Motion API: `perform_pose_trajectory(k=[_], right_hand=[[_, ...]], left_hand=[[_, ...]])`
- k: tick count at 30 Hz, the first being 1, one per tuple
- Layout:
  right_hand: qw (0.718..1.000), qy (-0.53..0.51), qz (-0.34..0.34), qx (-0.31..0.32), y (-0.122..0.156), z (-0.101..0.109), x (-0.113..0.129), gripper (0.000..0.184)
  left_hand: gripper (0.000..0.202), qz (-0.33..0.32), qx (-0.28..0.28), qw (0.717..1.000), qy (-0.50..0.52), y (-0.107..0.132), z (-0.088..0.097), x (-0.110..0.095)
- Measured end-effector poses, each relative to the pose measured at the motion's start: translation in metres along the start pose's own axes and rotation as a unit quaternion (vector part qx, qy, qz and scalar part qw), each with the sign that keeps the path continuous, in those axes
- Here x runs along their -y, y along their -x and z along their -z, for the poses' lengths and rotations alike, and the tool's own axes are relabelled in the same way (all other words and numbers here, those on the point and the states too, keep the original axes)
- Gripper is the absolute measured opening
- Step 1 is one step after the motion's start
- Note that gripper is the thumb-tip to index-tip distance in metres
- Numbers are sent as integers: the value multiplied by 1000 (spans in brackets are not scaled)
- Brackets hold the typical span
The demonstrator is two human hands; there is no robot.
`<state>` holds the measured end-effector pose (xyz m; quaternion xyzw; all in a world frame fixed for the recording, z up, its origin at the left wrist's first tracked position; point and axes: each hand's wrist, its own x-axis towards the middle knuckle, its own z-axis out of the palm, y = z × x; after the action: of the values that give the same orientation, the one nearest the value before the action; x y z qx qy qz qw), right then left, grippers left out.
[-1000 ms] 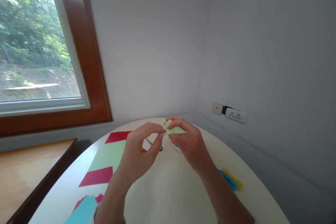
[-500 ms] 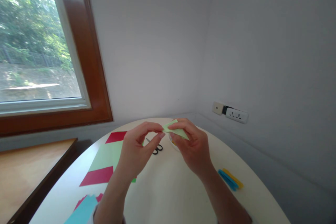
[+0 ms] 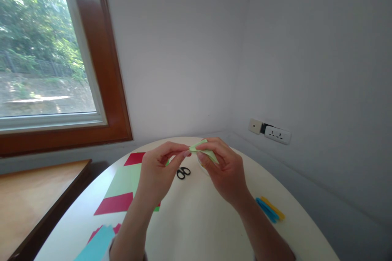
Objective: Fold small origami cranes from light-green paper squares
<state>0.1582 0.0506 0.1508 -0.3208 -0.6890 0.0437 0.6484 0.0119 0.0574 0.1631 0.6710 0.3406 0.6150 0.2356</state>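
Note:
A folded piece of pale green paper [image 3: 211, 155] is held up over the far part of the round white table [image 3: 196, 220]. My left hand [image 3: 161, 167] pinches its left end between thumb and fingertips. From the other side, my right hand [image 3: 223, 167] grips the same paper, thumb below and fingers over the top. Black-handled scissors [image 3: 183, 172] lie on the table between my hands, their blades mostly hidden by my left hand. Behind my right hand a small round white thing shows only in part.
Light green and red paper sheets [image 3: 118, 203] lie on the left, partly behind my left arm. Nearer are blue paper pieces [image 3: 98, 244] over pink ones. Blue and yellow strips [image 3: 269, 210] rest at the right. A power socket [image 3: 277, 134] is on the wall.
The fingertips of my left hand have shifted slightly on the paper's end, and the paper looks a little more bent. Both hands stay in nearly the same place.

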Motion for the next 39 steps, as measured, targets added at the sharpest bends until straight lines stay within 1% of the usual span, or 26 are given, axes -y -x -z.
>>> perform_pose_trajectory(k=[6, 8, 11, 15, 17, 19, 21, 24, 27, 31, 35, 39], right_hand=[[1000, 14, 2, -10, 1, -1, 1, 9], [1000, 21, 7, -13, 2, -2, 0, 10], [999, 35, 14, -25, 2, -2, -1, 10], [997, 55, 13, -55, 2, -1, -2, 10], [996, 59, 14, -62, 1, 0, -3, 9], [996, 62, 17, -57, 1, 0, -2, 10], [997, 63, 20, -49, 1, 0, -2, 10], [997, 62, 27, -39, 2, -1, -2, 11], [997, 61, 41, -29, 2, -2, -1, 11], [996, 66, 58, -24, 3, -3, 0, 11], [996, 65, 55, -39, 4, -5, 1, 9], [997, 30, 36, -65, 8, -8, -2, 6]], left_hand=[[3, 14, 23, 998, 51, -1, 1, -4], [2, 30, 31, 997, 64, -2, 2, -5], [5, 59, 31, 995, 77, -3, 4, -4], [9, 75, 11, 994, 73, -4, 8, -3], [11, 82, 18, 993, 81, -5, 9, -4], [14, 88, 37, 990, 99, -5, 8, -4], [15, 90, 53, 988, 111, -4, 6, -4], [11, 79, 58, 990, 103, -3, 2, -3], [7, 67, 54, 994, 71, -1, 0, -1], [5, 67, 39, 996, 47, 0, 0, -1], [3, 66, 22, 996, 49, 0, 0, -4], [5, 61, 19, 996, 57, 1, -1, -6]])
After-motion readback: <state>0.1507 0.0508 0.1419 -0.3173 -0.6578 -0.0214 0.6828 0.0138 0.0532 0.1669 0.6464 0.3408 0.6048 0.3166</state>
